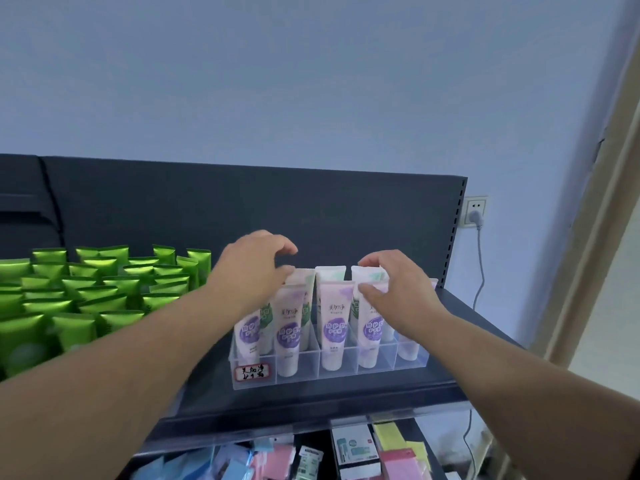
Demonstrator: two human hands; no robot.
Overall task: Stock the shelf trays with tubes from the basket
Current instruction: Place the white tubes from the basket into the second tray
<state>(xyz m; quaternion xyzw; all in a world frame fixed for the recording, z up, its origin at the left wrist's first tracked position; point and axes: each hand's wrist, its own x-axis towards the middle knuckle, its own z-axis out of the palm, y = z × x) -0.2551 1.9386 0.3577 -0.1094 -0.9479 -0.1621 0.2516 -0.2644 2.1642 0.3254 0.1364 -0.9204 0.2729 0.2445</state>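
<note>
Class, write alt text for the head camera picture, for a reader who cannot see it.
A person's left hand and right hand reach over the tops of white-and-lilac tubes standing in a clear divided tray on a dark shelf. Green tubes crowd the shelf to the left; a plugged wall socket is at the right.

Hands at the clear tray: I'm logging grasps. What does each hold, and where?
Right hand seems to pinch a white tube by its crimped top. Left hand curls above the tubes, thumb touching one; no clear hold.
</note>
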